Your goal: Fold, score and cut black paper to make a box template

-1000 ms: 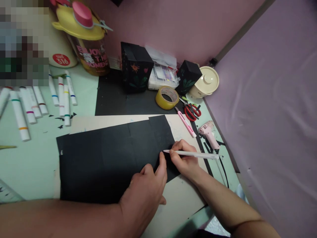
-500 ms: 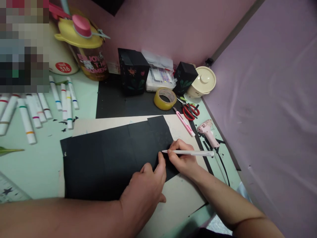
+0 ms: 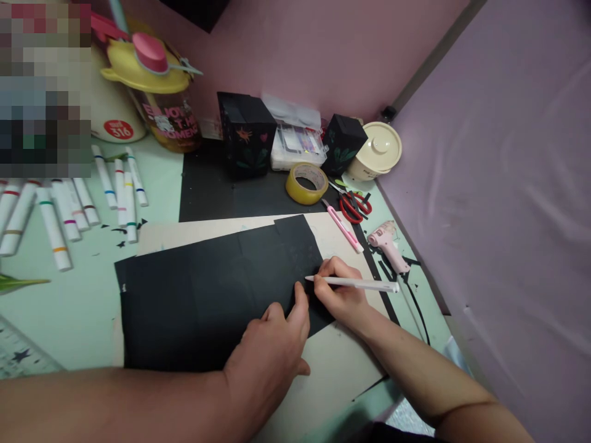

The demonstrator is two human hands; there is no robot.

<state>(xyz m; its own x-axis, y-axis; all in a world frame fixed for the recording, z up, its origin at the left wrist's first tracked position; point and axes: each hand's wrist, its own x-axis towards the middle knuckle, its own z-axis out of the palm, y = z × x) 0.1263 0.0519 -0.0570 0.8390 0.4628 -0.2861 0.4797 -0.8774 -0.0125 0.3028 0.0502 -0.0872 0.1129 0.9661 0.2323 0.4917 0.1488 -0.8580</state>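
Observation:
A large sheet of black card (image 3: 184, 295) lies on a pale board (image 3: 323, 375), with fold lines across it and a tab at its upper right. My left hand (image 3: 272, 344) rests on the card's lower right part, fingers stretched out and the index fingertip pressed to the surface. Just to its right, my right hand (image 3: 344, 292) grips a white pen (image 3: 364, 283) between thumb and fingers. The pen's tip points left and meets the card near my left index finger. Any mark under the tip is too faint to make out.
Behind the card stand two black boxes (image 3: 247, 135), yellow tape (image 3: 307, 183) and a cream lidded pot (image 3: 377, 151). A pink cutter (image 3: 344, 229), red-handled scissors (image 3: 353, 206) and a pink glue gun (image 3: 389, 245) lie right. Several markers (image 3: 54, 227) and a clear ruler (image 3: 23, 351) are left.
The pen tip has shifted very slightly right and up on the card. My left hand stays in place, and the view has moved a little.

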